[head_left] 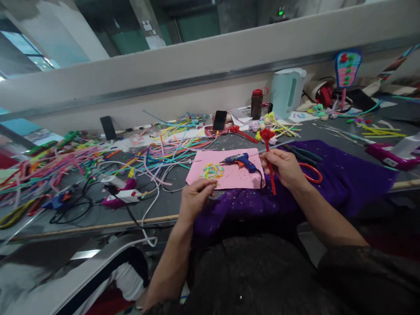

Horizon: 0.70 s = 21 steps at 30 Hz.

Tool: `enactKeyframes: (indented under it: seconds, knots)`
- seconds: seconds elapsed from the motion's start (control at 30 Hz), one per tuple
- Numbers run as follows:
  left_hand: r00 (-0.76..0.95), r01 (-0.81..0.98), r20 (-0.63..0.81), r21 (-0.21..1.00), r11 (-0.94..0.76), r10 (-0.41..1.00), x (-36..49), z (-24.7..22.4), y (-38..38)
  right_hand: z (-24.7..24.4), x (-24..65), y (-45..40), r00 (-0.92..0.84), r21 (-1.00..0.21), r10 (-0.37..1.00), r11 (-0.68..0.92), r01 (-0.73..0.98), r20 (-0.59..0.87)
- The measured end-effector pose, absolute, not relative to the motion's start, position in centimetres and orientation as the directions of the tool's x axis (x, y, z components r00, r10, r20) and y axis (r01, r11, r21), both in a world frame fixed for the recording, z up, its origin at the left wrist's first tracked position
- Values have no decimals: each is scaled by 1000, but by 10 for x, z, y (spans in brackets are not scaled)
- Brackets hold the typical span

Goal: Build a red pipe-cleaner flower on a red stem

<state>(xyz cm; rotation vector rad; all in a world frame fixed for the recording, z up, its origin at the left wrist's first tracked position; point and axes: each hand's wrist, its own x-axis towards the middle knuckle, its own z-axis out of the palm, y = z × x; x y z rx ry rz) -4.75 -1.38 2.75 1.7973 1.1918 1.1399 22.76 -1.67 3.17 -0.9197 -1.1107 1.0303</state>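
My right hand (284,166) is closed round the stem of a red flower (267,134) made of fuzzy craft stems, held upright with its bloom at the top. My left hand (198,197) is pinched around a tiny yellow piece (217,184) at the front edge of a pink sheet (203,156). Small yellow, green and white cut pieces (212,170) lie heaped on that sheet. Beside the heap rests a blue glue gun (241,162) with an orange trigger, its cord running toward the front. Purple cloth (354,175) lies under and right of the sheet.
Dark-handled pliers (305,154) and a red ring-shaped handle (313,173) lie on the cloth. Colourful craft stems (85,162) and a power strip (121,198) with cables cover the left. Behind stand a phone (219,120), a brown bottle (257,105) and a kettle (287,94).
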Motion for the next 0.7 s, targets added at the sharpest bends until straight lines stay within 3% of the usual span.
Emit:
enactKeyframes:
  seconds: [0.13, 0.3, 0.4, 0.57, 0.7]
  knots:
    - [101, 379, 370, 844, -380, 923, -58, 56, 26, 28, 228, -12, 126, -947, 961, 266, -179, 246]
    - [257, 359, 231, 879, -315, 938, -56, 55, 69, 22, 224, -10, 90, -962, 972, 229, -152, 217]
    - [269, 358, 265, 865, -352, 926, -55, 45, 81, 20, 222, -10, 64, -965, 976, 214, -151, 206]
    - [147, 379, 408, 818, -433, 901, -52, 34, 85, 24, 216, -6, -28, -962, 986, 157, -223, 167]
    - [53, 369, 350, 863, -344, 935, -50, 27, 85, 30, 202, -1, -148, -963, 979, 100, -250, 140]
